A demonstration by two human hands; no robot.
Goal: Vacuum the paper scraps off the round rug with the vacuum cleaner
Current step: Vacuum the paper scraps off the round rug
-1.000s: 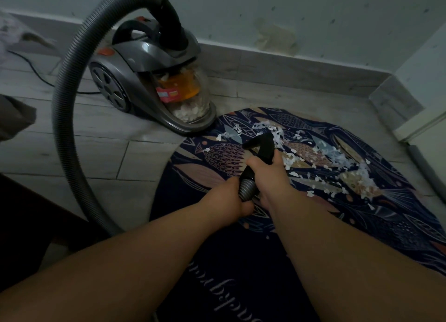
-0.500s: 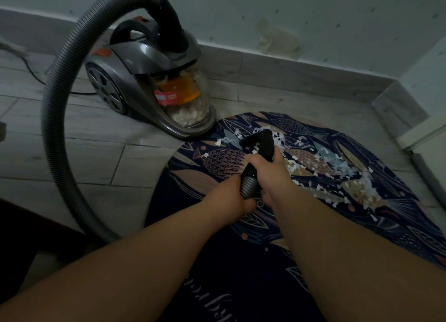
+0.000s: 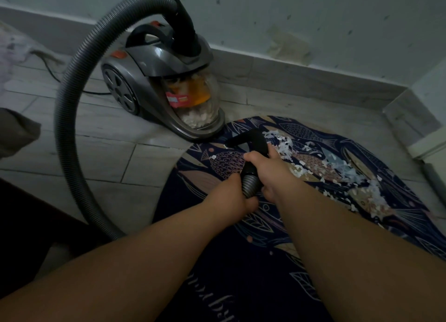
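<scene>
A round dark-blue rug (image 3: 301, 227) with fish patterns lies on the tiled floor. White paper scraps (image 3: 313, 162) are strewn across its far and right part. My right hand (image 3: 272, 169) grips the black curved hose handle (image 3: 253, 140), whose open end points left over the rug's far edge. My left hand (image 3: 231, 196) grips the ribbed grey hose (image 3: 70, 85) just behind the handle. The hose loops up and left to the grey canister vacuum cleaner (image 3: 166, 80), which stands at the rug's far left edge with scraps in its clear bin.
A wall with a skirting board (image 3: 301, 73) runs behind the vacuum and turns a corner at the right. A black power cord (image 3: 50, 68) trails left on the floor. Dark furniture (image 3: 21, 215) fills the lower left. A grey fabric edge (image 3: 17, 133) shows at the left.
My hands and the hose handle have stayed nearly in place over the rug's far edge. The view has shifted slightly.
</scene>
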